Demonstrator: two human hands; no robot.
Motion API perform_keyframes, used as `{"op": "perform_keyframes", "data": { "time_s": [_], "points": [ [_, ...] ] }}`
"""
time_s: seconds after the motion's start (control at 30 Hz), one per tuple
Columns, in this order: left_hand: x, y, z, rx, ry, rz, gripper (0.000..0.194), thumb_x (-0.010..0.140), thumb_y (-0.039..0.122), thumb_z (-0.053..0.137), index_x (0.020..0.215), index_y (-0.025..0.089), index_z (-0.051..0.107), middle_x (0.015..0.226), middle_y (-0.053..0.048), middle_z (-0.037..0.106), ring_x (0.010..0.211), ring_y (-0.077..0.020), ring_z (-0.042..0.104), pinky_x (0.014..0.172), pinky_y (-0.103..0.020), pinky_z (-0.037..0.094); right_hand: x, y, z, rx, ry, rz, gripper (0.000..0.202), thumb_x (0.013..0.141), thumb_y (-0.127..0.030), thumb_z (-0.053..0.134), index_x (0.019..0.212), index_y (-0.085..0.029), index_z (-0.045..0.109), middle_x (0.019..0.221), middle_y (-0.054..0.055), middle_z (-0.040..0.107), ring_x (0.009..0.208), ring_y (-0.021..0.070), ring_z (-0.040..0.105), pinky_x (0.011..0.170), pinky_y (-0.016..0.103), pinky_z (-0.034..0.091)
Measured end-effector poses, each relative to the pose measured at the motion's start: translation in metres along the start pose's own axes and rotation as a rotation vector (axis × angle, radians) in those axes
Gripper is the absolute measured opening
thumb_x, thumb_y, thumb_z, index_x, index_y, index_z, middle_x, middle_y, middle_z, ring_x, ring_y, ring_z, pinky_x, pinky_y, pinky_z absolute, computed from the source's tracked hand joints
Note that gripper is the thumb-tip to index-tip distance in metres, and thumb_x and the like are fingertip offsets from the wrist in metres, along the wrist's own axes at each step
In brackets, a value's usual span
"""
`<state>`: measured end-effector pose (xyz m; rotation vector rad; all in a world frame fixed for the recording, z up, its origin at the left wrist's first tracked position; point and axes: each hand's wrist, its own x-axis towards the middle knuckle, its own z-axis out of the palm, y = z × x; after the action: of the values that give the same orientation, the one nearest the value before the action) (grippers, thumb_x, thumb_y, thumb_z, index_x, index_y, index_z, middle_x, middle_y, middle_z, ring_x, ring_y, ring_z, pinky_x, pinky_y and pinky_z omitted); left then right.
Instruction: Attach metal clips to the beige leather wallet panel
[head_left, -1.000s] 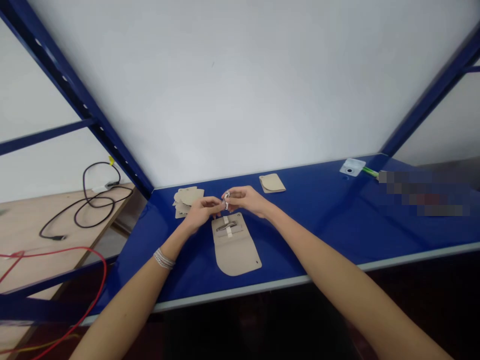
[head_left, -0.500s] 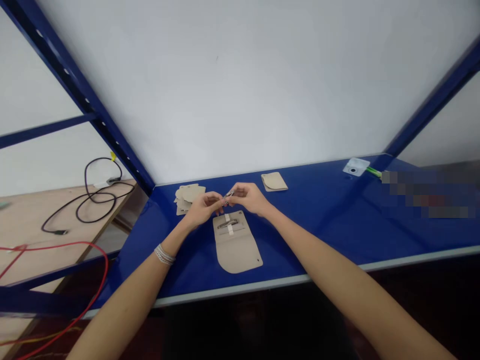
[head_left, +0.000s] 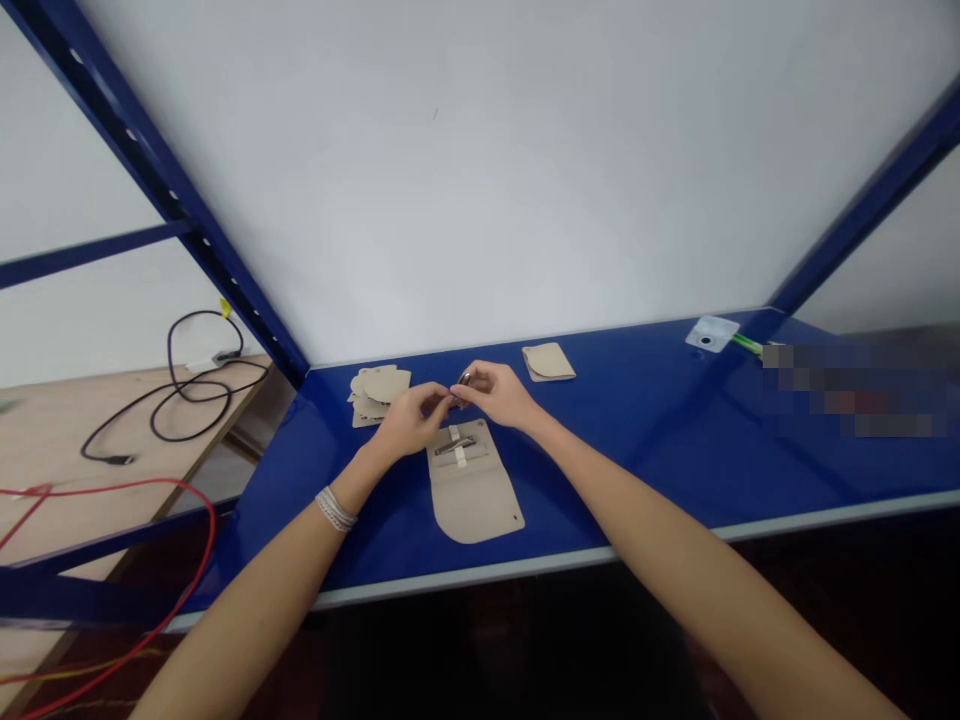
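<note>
Between the fingertips of my two hands is a small shiny metal tool [head_left: 464, 379], which looks like a nail clipper and is mostly covered by the fingers. My right hand [head_left: 499, 394] pinches it from the right. My left hand [head_left: 410, 416] is closed at its lower left end, thumb and fingers together. Just below the hands an opened beige case [head_left: 476, 505] lies flat. In its upper half a nail clipper [head_left: 455, 446] and a thin metal piece sit under a white strap [head_left: 459, 452].
Behind my left hand is a stack of beige cases [head_left: 381, 385]. One folded beige case [head_left: 548, 362] lies at the back. A pale packet [head_left: 712, 334] and a green item [head_left: 747, 344] are on the right. Blue uprights flank the blue table; a black cable [head_left: 191, 390] lies left.
My left hand has moved slightly right and rotated, its fingers closing in on the metal tool. The tool is more hidden by the fingers. The opened case has stayed in place.
</note>
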<state>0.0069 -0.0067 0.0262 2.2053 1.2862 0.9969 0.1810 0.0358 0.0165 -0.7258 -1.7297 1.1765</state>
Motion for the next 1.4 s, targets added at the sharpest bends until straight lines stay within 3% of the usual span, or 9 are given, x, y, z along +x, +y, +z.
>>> {"op": "perform_keyframes", "data": {
  "time_s": [0.13,0.4,0.57,0.77,0.93,1.1,1.23,1.3,1.4],
  "points": [
    [0.001,-0.004,-0.003,0.281,0.034,0.135,0.023,0.087,0.029,0.045,0.087,0.014,0.063,0.076,-0.006,0.063,0.064,-0.0136,0.056,0.062,-0.026,0.044,0.002,0.005,0.004,0.060,0.029,0.046,0.030,0.069,-0.041,0.069,0.075,-0.014,0.057,0.064,0.004,0.065,0.063,0.0168,0.065,0.065,0.031,0.054],
    [0.001,-0.015,-0.003,0.533,0.137,0.295,0.022,0.086,0.023,0.048,0.099,0.015,0.064,0.084,-0.007,0.067,0.065,-0.0130,0.059,0.060,-0.024,0.045,0.004,0.010,0.006,0.185,-0.022,0.122,0.031,0.065,-0.039,0.072,0.077,-0.011,0.064,0.070,0.006,0.067,0.067,0.0169,0.065,0.072,0.035,0.055],
    [0.002,-0.025,-0.003,0.553,0.151,0.400,0.021,0.087,0.021,0.048,0.097,0.014,0.065,0.087,-0.009,0.068,0.072,-0.0140,0.062,0.065,-0.025,0.049,0.002,0.007,0.005,0.279,-0.075,0.227,0.030,0.062,-0.035,0.076,0.077,-0.010,0.067,0.071,0.006,0.068,0.070,0.0174,0.066,0.078,0.037,0.055],
    [0.002,-0.025,-0.004,0.563,0.058,0.460,0.023,0.088,0.022,0.046,0.097,0.012,0.065,0.090,-0.010,0.068,0.076,-0.0147,0.063,0.067,-0.024,0.050,0.000,-0.001,0.001,0.250,-0.158,0.341,0.032,0.058,-0.034,0.079,0.077,-0.009,0.069,0.072,0.006,0.069,0.073,0.0180,0.067,0.081,0.035,0.053],
    [0.002,-0.019,-0.006,0.529,-0.015,0.372,0.024,0.087,0.022,0.046,0.086,0.013,0.068,0.089,-0.009,0.068,0.075,-0.0149,0.063,0.069,-0.025,0.048,0.000,0.003,-0.003,0.136,-0.210,0.321,0.037,0.063,-0.042,0.075,0.081,-0.010,0.071,0.073,0.007,0.069,0.072,0.0160,0.064,0.075,0.030,0.052],
    [0.002,-0.010,-0.011,0.430,-0.051,0.160,0.025,0.084,0.031,0.049,0.086,0.015,0.069,0.080,-0.007,0.068,0.069,-0.0144,0.060,0.065,-0.025,0.044,0.002,0.005,-0.010,-0.090,-0.204,0.296,0.038,0.070,-0.046,0.067,0.084,-0.011,0.072,0.068,0.007,0.066,0.060,0.0118,0.057,0.059,0.025,0.047],
    [0.001,-0.004,-0.018,0.487,-0.265,-0.070,0.030,0.078,0.045,0.055,0.082,0.018,0.068,0.069,-0.004,0.066,0.059,-0.0155,0.057,0.057,-0.026,0.039,0.002,0.000,-0.019,-0.297,-0.268,0.254,0.031,0.070,-0.041,0.067,0.077,-0.011,0.072,0.063,0.006,0.064,0.057,0.0113,0.053,0.056,0.024,0.042],
    [0.000,-0.003,-0.020,0.492,-0.361,-0.105,0.031,0.075,0.047,0.056,0.081,0.018,0.067,0.071,-0.004,0.066,0.060,-0.0159,0.057,0.057,-0.026,0.037,0.002,-0.003,-0.023,-0.364,-0.316,0.233,0.030,0.070,-0.040,0.066,0.077,-0.011,0.072,0.062,0.005,0.063,0.055,0.0104,0.050,0.054,0.023,0.039],
    [-0.002,-0.004,-0.021,0.445,-0.414,-0.116,0.031,0.074,0.047,0.056,0.083,0.018,0.064,0.077,-0.004,0.066,0.063,-0.0159,0.057,0.058,-0.025,0.038,0.001,-0.006,-0.026,-0.429,-0.378,0.205,0.030,0.069,-0.039,0.066,0.079,-0.012,0.073,0.060,0.002,0.060,0.052,0.0081,0.042,0.051,0.023,0.032]
  ]
}}
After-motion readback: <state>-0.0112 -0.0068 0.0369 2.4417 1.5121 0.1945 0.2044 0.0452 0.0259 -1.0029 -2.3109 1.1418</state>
